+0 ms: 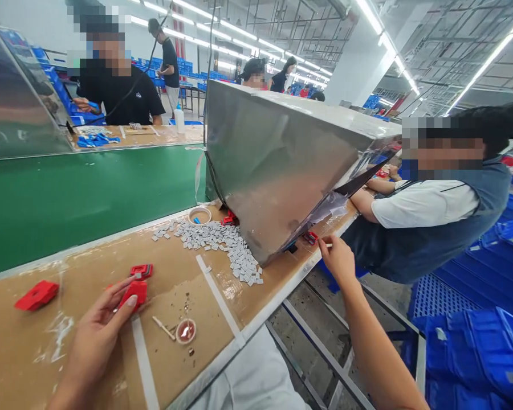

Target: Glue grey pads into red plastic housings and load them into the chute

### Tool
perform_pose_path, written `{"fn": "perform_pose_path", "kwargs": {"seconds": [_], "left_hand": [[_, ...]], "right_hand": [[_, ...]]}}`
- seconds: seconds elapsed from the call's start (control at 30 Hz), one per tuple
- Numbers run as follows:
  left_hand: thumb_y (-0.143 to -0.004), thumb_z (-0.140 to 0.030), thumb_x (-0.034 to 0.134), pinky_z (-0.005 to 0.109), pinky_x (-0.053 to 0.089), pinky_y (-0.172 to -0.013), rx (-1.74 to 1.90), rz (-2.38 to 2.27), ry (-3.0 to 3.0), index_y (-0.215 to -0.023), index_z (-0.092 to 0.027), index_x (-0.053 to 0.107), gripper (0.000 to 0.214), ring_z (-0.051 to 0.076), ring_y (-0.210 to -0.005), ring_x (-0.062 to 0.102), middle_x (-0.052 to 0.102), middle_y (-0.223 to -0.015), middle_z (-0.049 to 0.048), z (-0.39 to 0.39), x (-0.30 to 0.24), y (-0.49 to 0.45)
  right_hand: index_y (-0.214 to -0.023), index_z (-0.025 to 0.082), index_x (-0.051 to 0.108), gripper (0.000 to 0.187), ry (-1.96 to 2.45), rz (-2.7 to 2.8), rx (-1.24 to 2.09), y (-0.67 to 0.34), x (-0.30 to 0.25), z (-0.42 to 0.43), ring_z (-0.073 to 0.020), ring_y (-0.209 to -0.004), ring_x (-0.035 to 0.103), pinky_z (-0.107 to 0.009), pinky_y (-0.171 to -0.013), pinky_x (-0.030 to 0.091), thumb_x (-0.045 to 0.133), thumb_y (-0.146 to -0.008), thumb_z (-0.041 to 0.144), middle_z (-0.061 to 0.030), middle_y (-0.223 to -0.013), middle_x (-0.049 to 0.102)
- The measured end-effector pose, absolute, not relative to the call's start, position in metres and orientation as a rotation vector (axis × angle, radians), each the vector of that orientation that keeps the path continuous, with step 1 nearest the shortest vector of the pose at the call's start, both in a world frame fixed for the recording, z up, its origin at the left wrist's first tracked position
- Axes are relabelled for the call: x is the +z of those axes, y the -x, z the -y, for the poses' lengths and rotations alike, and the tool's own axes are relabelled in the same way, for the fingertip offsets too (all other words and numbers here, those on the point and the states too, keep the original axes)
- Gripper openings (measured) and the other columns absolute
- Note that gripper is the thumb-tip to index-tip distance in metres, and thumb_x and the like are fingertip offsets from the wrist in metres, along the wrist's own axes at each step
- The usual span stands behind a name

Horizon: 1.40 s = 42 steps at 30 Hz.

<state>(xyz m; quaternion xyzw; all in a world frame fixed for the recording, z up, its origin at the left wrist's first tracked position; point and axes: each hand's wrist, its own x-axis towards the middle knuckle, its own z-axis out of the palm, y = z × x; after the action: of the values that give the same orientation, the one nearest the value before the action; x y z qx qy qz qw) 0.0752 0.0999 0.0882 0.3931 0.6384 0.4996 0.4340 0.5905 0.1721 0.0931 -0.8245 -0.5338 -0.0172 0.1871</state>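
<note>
Now, take the big metal box [282, 165] on the bench [25, 353] as your landmark. Your left hand [96, 336] lies well to the left of it and nearer to you, with the thumb and fingers closed on a flat red part [134, 291] that rests against the brown bench top. Just beyond that part, towards the box, sits a second red piece [141, 270] with a grey face. A third red block [37, 294] lies farther left again. Between your left hand and the box are a small round cap [185, 331] with red in it and a thin stick [164, 328] beside it. A heap of small grey tiles [222, 242] is spread against the box's lower left corner, and a roll of tape [200, 216] lies just behind the heap. Your right hand [337, 259] is up at the box's lower right edge with its fingertips drawn together. I cannot tell whether they grip anything. A small red clip [311, 237] lies just beside them under the box. A co-worker [431, 210] leans in from the box's right side.
</note>
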Motion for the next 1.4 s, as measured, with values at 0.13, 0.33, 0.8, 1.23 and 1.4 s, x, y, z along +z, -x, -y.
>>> {"fn": "perform_pose_path", "kwargs": {"seconds": [0.13,0.33,0.8,1.23,1.4], "left_hand": [[-0.057,-0.048,0.089,0.022,0.056,-0.069,1.257,-1.441,-0.795,-0.106,-0.021,0.069,0.060,0.019,-0.088,0.068,0.073,-0.109,0.0046,-0.100,0.082,-0.080],[-0.065,-0.039,0.087,0.020,0.050,-0.056,1.273,-1.152,-0.528,-0.120,-0.024,0.062,0.062,0.010,-0.060,0.064,0.070,-0.080,-0.0013,-0.092,0.086,-0.093],[-0.059,-0.032,0.092,0.022,0.051,-0.065,1.343,-1.081,-0.565,-0.114,-0.017,0.069,0.062,0.009,-0.066,0.061,0.071,-0.095,0.0053,-0.091,0.083,-0.084],[-0.047,-0.069,0.085,0.021,0.049,-0.045,1.178,-1.356,-0.578,-0.060,-0.016,0.064,0.058,0.011,-0.050,0.053,0.061,-0.055,0.0001,-0.098,0.096,-0.087],[-0.034,-0.060,0.092,0.028,0.062,-0.069,1.198,-1.399,-0.501,-0.074,-0.018,0.075,0.061,0.023,-0.077,0.070,0.075,-0.078,0.0057,-0.103,0.106,-0.097]], "right_hand": [[-0.083,0.018,0.064,0.035,1.759,1.716,0.402,-0.535,0.088,-0.114,-0.0193,-0.061,0.060,-0.028,-0.058,0.045,0.049,-0.095,0.047,-0.0047,-0.068,0.065],[-0.087,0.020,0.066,0.026,1.374,1.873,0.728,-0.422,0.071,-0.089,-0.0188,-0.070,0.063,-0.028,-0.064,0.049,0.053,-0.097,0.040,-0.0049,-0.077,0.069],[-0.121,0.019,0.062,0.038,1.023,2.021,1.310,-0.332,0.056,-0.110,-0.0175,-0.073,0.060,-0.027,-0.062,0.049,0.061,-0.093,0.045,-0.0056,-0.086,0.064],[-0.090,0.017,0.073,0.016,0.896,2.024,1.179,-0.316,0.064,-0.126,-0.0108,-0.067,0.054,-0.021,-0.061,0.043,0.068,-0.090,0.033,-0.0030,-0.083,0.063],[-0.094,0.016,0.073,0.014,0.861,2.155,1.129,-0.327,0.073,-0.118,-0.0134,-0.081,0.060,-0.022,-0.073,0.047,0.067,-0.092,0.028,-0.0054,-0.090,0.065]]}}
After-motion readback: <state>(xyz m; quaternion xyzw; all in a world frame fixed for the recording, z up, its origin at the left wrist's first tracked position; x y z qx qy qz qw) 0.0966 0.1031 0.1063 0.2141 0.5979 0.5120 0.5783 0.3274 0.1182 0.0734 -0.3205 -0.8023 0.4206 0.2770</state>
